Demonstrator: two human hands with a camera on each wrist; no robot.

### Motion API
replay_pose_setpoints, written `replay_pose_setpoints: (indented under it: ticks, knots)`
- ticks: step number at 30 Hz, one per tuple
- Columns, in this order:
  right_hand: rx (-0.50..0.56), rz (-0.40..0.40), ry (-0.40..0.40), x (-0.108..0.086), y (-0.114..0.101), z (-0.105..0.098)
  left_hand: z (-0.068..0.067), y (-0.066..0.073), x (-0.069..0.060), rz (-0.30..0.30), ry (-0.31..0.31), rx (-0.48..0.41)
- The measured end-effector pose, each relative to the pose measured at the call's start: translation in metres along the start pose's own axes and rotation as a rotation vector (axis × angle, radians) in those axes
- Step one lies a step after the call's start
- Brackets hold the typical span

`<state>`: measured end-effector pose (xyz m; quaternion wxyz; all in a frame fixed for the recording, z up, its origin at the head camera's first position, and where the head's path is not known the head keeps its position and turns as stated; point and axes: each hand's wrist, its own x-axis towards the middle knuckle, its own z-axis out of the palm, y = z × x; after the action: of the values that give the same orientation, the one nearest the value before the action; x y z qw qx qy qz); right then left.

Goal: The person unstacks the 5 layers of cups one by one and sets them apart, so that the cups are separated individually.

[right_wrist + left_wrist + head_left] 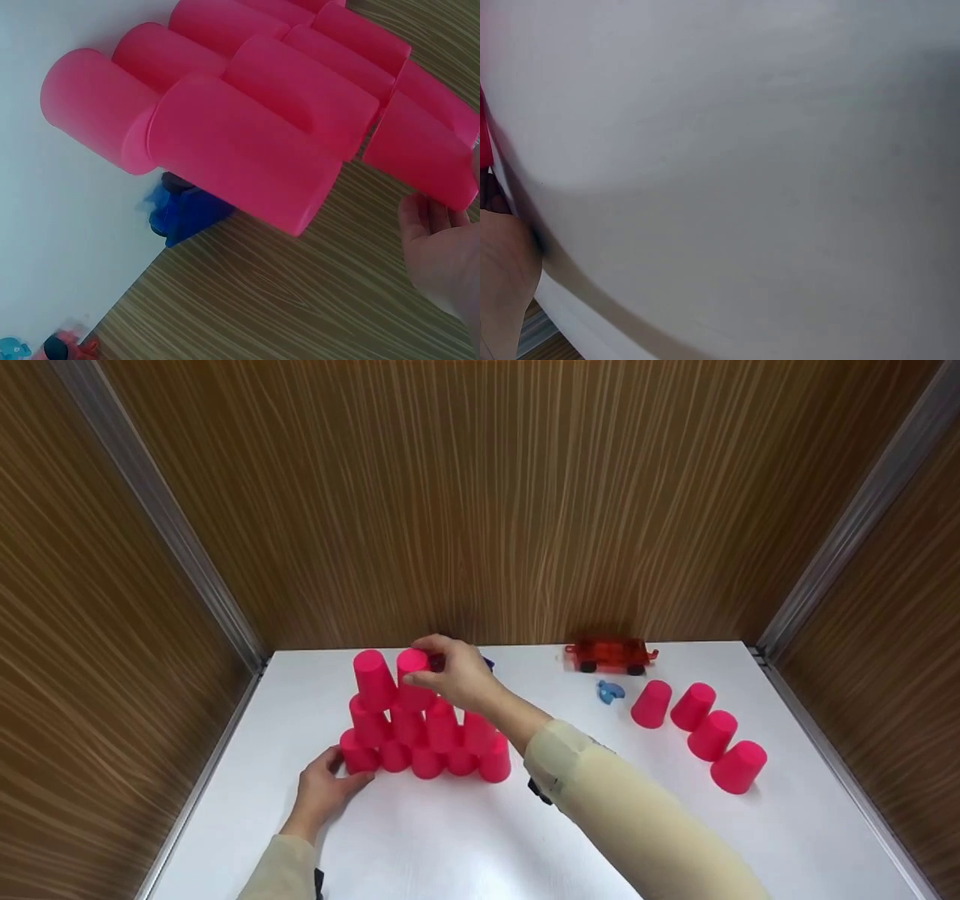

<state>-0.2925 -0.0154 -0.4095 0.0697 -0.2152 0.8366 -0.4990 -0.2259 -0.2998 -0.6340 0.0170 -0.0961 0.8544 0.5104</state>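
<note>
Pink cups stand upside down in a stacked wall, the bottom row's left end cup (pixel 358 754) among them. My left hand (pixel 322 791) is around that end cup, thumb in front and fingers at its far side. On the third tier, my right hand (pixel 463 675) pinches a pink cup (pixel 411 664) between thumb and fingers. Beside it stands another third-tier cup (pixel 373 679). The right wrist view shows the pinched cup (pixel 420 154) above the second row. In the left wrist view only part of the left hand (pixel 506 262) shows, at the edge.
Several loose pink cups (pixel 711 735) stand upside down at the right of the white table (pixel 585 825). Near the back are a red toy wagon (pixel 611 654) and a small blue piece (pixel 610 691). A dark blue toy (pixel 191 214) sits behind the stack. Wood-grain panels surround the table.
</note>
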Motion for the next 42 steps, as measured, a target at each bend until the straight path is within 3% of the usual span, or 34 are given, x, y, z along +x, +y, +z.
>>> replay_pose_setpoints:
  ticks: [8, 15, 29, 42]
  knots:
    - [-0.010, -0.089, 0.014, -0.012, -0.002, -0.045, -0.003, 0.001, -0.005, -0.010, 0.010, 0.001]
    - [-0.026, -0.096, 0.078, -0.033, 0.012, -0.100, -0.005, 0.000, -0.006, 0.016, 0.017, 0.002]
    - [-0.124, 0.109, 0.172, -0.087, 0.081, -0.190, -0.005, -0.002, -0.011, -0.032, 0.032, 0.013]
    - [-0.101, 0.243, 0.186, -0.142, 0.150, -0.227, -0.005, -0.004, -0.008, 0.000, 0.030, 0.033]
